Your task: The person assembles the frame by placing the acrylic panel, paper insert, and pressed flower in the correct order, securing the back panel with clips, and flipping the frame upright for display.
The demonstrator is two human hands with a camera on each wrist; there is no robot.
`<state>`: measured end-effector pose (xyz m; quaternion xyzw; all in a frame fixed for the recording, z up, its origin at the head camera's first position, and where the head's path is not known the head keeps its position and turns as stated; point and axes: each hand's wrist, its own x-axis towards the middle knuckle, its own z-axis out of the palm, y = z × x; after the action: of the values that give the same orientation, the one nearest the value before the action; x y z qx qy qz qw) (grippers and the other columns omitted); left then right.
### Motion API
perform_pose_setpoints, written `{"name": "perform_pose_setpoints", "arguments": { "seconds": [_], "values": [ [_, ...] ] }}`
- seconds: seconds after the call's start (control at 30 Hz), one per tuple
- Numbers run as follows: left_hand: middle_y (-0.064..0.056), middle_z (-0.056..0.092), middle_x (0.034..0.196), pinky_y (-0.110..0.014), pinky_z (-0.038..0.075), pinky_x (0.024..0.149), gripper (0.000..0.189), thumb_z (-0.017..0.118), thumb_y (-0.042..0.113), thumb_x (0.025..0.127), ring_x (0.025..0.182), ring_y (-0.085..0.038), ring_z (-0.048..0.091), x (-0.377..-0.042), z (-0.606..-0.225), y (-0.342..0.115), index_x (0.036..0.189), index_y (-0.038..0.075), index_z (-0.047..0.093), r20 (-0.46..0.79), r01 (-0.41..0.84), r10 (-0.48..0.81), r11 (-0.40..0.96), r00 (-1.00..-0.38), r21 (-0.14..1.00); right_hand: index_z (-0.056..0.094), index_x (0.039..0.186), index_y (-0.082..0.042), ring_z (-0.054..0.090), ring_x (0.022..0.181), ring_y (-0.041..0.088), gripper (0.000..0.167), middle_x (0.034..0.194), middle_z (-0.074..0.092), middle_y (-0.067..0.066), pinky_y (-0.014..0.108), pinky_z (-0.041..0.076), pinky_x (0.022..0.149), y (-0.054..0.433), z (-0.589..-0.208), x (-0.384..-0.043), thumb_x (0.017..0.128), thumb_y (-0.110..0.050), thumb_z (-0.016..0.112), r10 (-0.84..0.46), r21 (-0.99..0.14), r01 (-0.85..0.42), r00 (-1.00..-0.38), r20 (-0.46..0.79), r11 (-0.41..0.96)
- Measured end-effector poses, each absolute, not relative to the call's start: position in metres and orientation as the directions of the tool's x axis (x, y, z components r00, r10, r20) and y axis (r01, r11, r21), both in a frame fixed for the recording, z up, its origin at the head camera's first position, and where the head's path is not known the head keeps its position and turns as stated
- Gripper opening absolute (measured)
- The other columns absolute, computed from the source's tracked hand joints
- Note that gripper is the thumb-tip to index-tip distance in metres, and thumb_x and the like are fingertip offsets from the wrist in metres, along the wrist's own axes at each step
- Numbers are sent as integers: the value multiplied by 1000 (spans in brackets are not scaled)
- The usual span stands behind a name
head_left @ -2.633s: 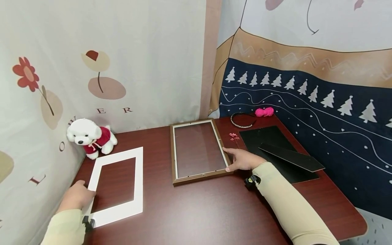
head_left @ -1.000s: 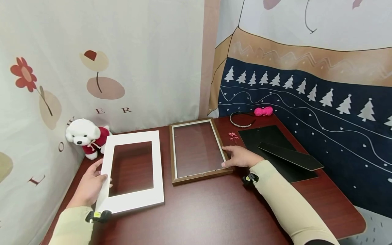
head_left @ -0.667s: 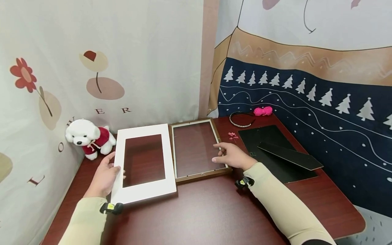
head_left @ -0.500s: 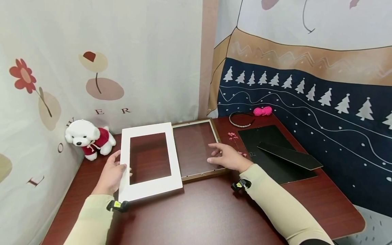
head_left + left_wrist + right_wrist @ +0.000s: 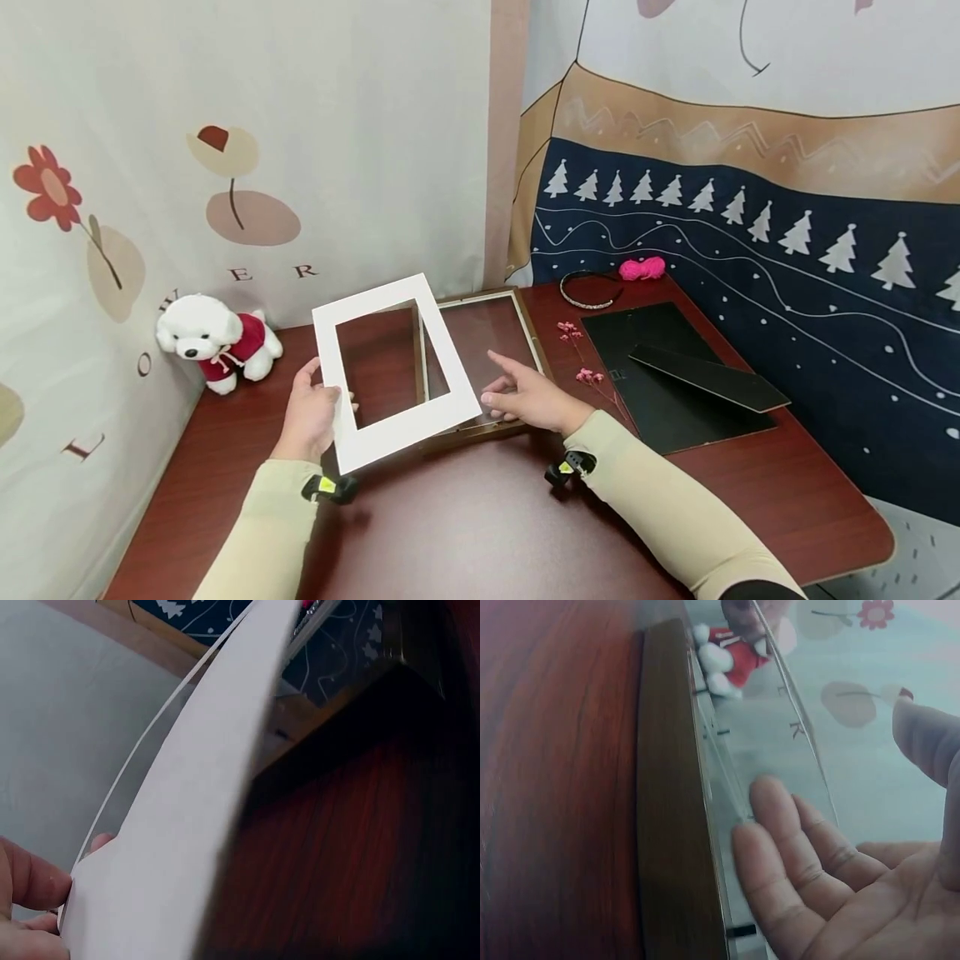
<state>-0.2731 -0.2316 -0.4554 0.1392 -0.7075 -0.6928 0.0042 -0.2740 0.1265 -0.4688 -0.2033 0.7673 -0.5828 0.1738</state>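
Observation:
My left hand pinches the left edge of a white picture mat, thumb on top and fingertips behind. The mat is tilted above the table and overlaps the left part of a wooden picture frame. In the left wrist view, the mat appears nearly edge-on, with fingers at its edge. My right hand hovers over the frame's lower right, holding nothing, its index finger extended. Up close in the right wrist view, the right hand is palm-up beside the frame's brown edge and clear pane.
A black backing board with a raised stand flap lies on the right. Beside it are a pink flower sprig, a headband and a pink yarn bundle. A plush dog sits at the back left.
My left hand has lifted the mat off the table and carried it right, over the frame, turning it slightly. The right hand has let go of the frame's right edge and shifted left.

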Motion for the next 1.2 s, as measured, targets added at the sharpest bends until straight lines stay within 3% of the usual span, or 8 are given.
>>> {"name": "perform_pose_setpoints", "arguments": {
  "seconds": [0.23, 0.47, 0.63, 0.77, 0.87, 0.93, 1.13, 1.2],
  "values": [
    [-19, 41, 134, -33, 61, 75, 74, 34, -7, 104, 92, -24, 58, -281, -448, -212, 170, 15, 6, -163, -163, -207, -13, -965, 986, 13, 170, -7, 76, 87, 35, 81, 108, 71, 20, 40, 64, 80, 118, -467, -267, 106, -9, 62, -490, -990, -77, -872, 9, 118],
    [-23, 38, 143, -34, 60, 79, 72, 33, -5, 106, 104, -30, 54, -288, -438, -194, 170, 15, 6, -158, -159, -211, -13, -965, 987, 13, 170, -8, 71, 69, 17, 79, 103, 65, 36, 31, 61, 67, 111, -463, -256, 106, -2, 58, -450, -999, -35, -892, 33, -5],
    [-27, 35, 150, -32, 60, 77, 74, 33, -5, 105, 105, -30, 55, -292, -434, -183, 171, 14, 5, -146, -147, -187, -10, -971, 989, 11, 171, -11, 69, 61, 15, 81, 89, 64, 31, 30, 60, 61, 108, -466, -253, 106, -2, 58, -369, -999, -34, -928, 48, -42],
    [-29, 36, 150, -29, 60, 74, 74, 34, -6, 105, 101, -26, 57, -296, -433, -176, 171, 12, 5, -131, -135, -155, 20, -979, 991, 13, 170, -11, 67, 57, 14, 78, 91, 62, 22, 29, 58, 58, 106, -468, -253, 106, -1, 57, -287, -995, -3, -958, 32, -98],
    [-29, 39, 148, -27, 59, 72, 73, 35, -5, 106, 96, -21, 58, -297, -433, -171, 171, 11, 8, -123, -130, -138, 44, -983, 991, 18, 169, -12, 65, 57, 13, 75, 98, 61, 16, 28, 57, 57, 106, -467, -252, 105, -1, 57, -231, -992, 13, -973, 16, -122],
    [-28, 39, 148, -26, 59, 72, 72, 35, -4, 106, 96, -20, 59, -298, -433, -168, 171, 12, 9, -121, -128, -128, 47, -984, 991, 18, 169, -12, 65, 57, 13, 76, 104, 60, 21, 28, 57, 57, 106, -466, -251, 105, 0, 57, -206, -992, 12, -978, 13, -123],
    [-25, 41, 146, -29, 60, 77, 73, 36, -4, 107, 98, -20, 60, -301, -433, -160, 172, 16, 8, -108, -110, -104, 22, -989, 994, 13, 171, -15, 66, 57, 12, 82, 145, 45, 35, 29, 59, 59, 107, -464, -250, 104, 2, 57, -162, -993, 24, -987, -5, -117],
    [-25, 41, 145, -28, 60, 77, 73, 36, -4, 107, 97, -18, 59, -302, -434, -159, 172, 17, 8, -97, -99, -96, 15, -991, 995, 12, 171, -17, 66, 58, 12, 83, 150, 41, 37, 30, 59, 59, 108, -464, -251, 104, 2, 57, -156, -992, 26, -988, -7, -122]
  ]
}}
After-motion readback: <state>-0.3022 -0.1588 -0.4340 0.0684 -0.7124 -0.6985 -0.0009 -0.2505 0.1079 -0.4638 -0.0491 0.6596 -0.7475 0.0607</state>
